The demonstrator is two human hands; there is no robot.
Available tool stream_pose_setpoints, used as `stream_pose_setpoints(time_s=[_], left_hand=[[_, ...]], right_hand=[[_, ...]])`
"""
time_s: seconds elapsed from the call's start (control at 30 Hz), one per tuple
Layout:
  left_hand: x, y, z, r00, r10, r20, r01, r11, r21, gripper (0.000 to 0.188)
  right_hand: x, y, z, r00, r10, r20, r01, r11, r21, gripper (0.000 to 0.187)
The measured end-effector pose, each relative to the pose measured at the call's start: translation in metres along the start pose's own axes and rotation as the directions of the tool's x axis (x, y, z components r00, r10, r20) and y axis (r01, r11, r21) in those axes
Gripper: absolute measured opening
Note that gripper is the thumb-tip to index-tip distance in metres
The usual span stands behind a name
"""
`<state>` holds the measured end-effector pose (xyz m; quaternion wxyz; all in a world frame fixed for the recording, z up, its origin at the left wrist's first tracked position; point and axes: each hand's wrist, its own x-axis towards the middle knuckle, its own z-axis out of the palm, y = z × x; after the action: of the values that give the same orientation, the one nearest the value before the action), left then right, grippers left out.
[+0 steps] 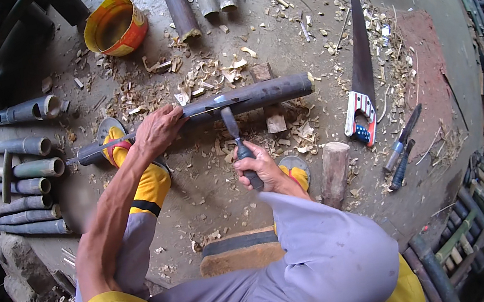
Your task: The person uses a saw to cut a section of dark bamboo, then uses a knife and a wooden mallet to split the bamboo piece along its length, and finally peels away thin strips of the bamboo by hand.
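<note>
A long dark bamboo pole (273,91) lies crosswise in front of me, its right part resting on a small wood block (275,121). My left hand (157,131) is closed over the pole left of its middle. A thin pale line runs along the pole beside that hand; I cannot tell if it is a strip or a cut. In my right hand (267,169) is a chisel (246,150), gripped by its dark handle. Its flat blade points away from me and meets the pole near a light notch. My left foot, in a yellow sock and sandal (114,140), is against the pole.
Wood shavings cover the floor around the pole. A handsaw (361,67), a knife (403,140) and another dark-handled tool (402,165) lie at right, near a short log (335,174). Cut bamboo pieces (24,187) line the left side. A red-yellow bucket (136,33) stands far left.
</note>
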<state>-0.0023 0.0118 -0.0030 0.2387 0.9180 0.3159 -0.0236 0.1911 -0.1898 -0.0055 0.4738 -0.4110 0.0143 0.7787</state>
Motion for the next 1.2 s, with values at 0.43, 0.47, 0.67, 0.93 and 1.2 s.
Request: stream_pose_setpoints(time_s=[0.43,0.47,0.67,0.93,1.2], left_hand=[[-0.004,0.004,-0.011,1.0,0.006,0.013,-0.006,0.999,-0.039,0.02],[0.0,0.003,-0.012,1.0,0.018,-0.003,-0.018,0.999,-0.042,0.02],[-0.004,0.01,-0.006,0.999,0.007,-0.04,-0.011,0.994,-0.111,0.02],[-0.011,0.007,-0.002,0.996,0.039,-0.086,-0.049,0.992,-0.117,0.019],[-0.005,0.013,-0.014,0.998,0.024,-0.065,-0.029,0.997,-0.074,0.017]], right_hand=[[-0.009,-0.01,-0.016,1.0,-0.005,0.003,0.004,0.994,0.105,0.018],[-0.007,-0.012,-0.018,0.995,-0.091,-0.05,0.087,0.992,-0.091,0.018],[-0.016,-0.022,-0.021,0.939,-0.282,-0.196,0.104,0.778,-0.62,0.016],[-0.019,-0.029,-0.028,0.86,-0.483,-0.167,0.14,0.536,-0.833,0.015],[-0.019,-0.033,-0.04,0.983,-0.131,-0.127,0.114,0.984,-0.135,0.022]])
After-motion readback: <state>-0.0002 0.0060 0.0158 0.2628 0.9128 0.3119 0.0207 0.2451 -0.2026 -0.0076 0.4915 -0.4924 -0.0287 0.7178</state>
